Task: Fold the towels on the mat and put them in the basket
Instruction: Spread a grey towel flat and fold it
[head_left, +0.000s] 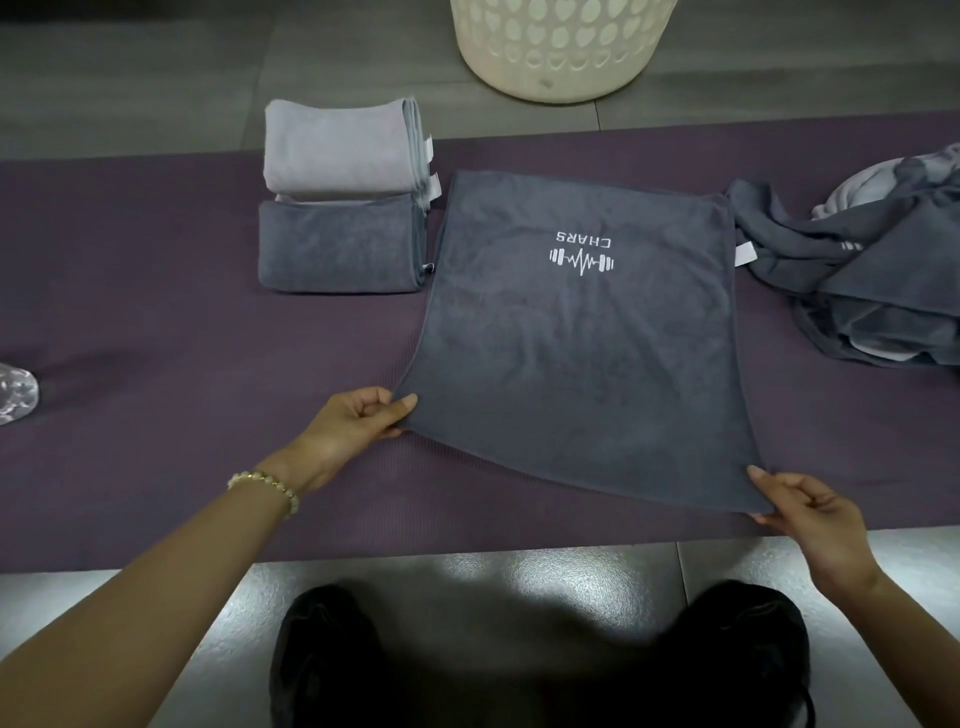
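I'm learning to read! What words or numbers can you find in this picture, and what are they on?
"CHARS": white letters on the dark grey towel, upside down from here, beside a dumbbell-and-heartbeat logo.
White tag on that towel's edge: nothing readable.
White mark on the towel heap: too small to read.

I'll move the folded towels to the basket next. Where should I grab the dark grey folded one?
Grip the folded dark grey towel at its closed left edge, coming from the left; its layered edges and tag face right, so holding there might let it unfold.
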